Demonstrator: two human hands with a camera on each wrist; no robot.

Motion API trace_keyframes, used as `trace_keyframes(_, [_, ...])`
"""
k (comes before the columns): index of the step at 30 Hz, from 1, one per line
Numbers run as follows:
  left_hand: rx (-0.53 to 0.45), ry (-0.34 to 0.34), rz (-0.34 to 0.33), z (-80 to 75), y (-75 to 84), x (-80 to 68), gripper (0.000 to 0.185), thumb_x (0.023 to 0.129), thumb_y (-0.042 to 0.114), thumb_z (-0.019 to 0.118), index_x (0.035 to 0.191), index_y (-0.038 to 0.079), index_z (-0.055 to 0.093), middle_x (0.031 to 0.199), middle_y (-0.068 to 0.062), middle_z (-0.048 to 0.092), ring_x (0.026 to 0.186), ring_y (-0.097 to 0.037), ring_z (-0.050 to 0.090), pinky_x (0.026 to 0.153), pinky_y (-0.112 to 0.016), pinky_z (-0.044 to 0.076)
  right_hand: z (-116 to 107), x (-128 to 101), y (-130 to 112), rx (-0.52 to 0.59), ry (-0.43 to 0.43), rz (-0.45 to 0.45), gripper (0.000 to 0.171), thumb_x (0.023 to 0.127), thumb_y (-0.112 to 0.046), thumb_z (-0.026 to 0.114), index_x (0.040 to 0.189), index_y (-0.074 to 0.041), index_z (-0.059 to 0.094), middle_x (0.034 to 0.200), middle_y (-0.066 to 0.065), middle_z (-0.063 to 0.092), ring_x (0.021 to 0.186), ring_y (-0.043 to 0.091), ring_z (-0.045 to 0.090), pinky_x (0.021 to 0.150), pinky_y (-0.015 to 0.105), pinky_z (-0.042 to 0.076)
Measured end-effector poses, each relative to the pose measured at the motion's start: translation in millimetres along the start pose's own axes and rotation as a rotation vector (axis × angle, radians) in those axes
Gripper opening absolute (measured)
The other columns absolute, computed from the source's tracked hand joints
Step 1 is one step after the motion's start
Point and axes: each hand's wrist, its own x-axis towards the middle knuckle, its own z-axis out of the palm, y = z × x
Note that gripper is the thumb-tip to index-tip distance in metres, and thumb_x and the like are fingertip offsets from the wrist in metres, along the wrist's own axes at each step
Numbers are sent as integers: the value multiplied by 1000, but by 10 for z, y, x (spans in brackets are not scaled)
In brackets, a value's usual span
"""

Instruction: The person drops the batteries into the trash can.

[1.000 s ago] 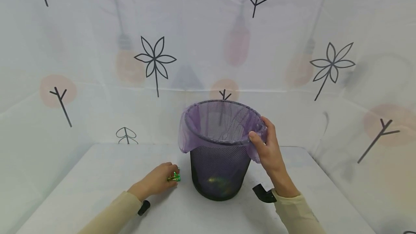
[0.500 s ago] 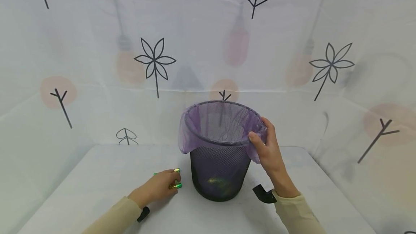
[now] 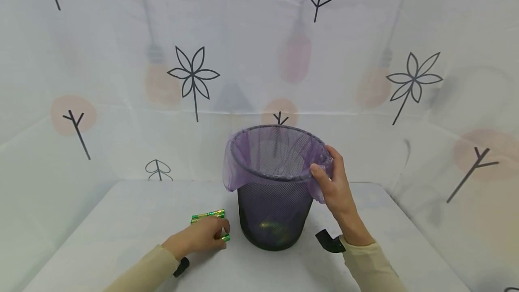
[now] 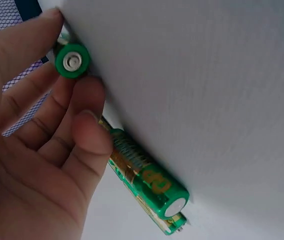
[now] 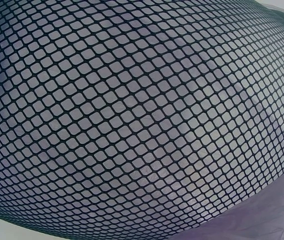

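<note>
A black mesh bin (image 3: 271,213) with a purple liner (image 3: 233,172) stands mid-table. My right hand (image 3: 324,164) grips its right rim, thumb outside over the liner. The right wrist view is filled by the bin's mesh (image 5: 132,125), with liner (image 5: 274,220) at the lower right. My left hand (image 3: 220,234) rests on the table left of the bin and pinches one green battery (image 3: 225,238), seen end-on (image 4: 72,61) in the left wrist view. Two more green batteries (image 3: 208,215) lie side by side just beyond it, close by the fingers (image 4: 89,132).
The white table (image 3: 121,220) is walled by a patterned cloth backdrop (image 3: 194,75) behind and at both sides. Something yellow-green (image 3: 269,229) shows dimly through the mesh at the bin's bottom. Black wrist mounts (image 3: 329,241) sit on both sleeves.
My left hand has drawn back toward me and slightly right with one battery, uncovering the two batteries left on the table. The right hand and bin have not moved.
</note>
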Motion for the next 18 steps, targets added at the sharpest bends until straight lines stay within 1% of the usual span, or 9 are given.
trace_keyframes(5, [-66,-46,-8,9,29,-7,26,78,23,79,96,16,62,69,11,51,64,-1,47,60,-22,42,-4,-5,-1,-1,-1,4,70,92,-24,57,150,-17,18,151,15,22,137,35,25,108,62,16])
trace_keyframes(9, [-87,-61,-14,20,39,-7,26,77,24,79,95,16,62,69,12,51,64,-1,47,59,-22,42,-5,-10,3,-8,-4,6,70,92,-25,57,150,-18,17,151,15,22,137,36,25,107,63,16])
trace_keyframes(18, [-97,-58,-6,31,20,13,24,79,25,78,95,18,62,71,13,52,65,-1,48,60,-21,43,-7,1,-1,-12,-4,-1,70,92,-25,57,150,-18,18,151,14,21,138,35,23,107,64,15])
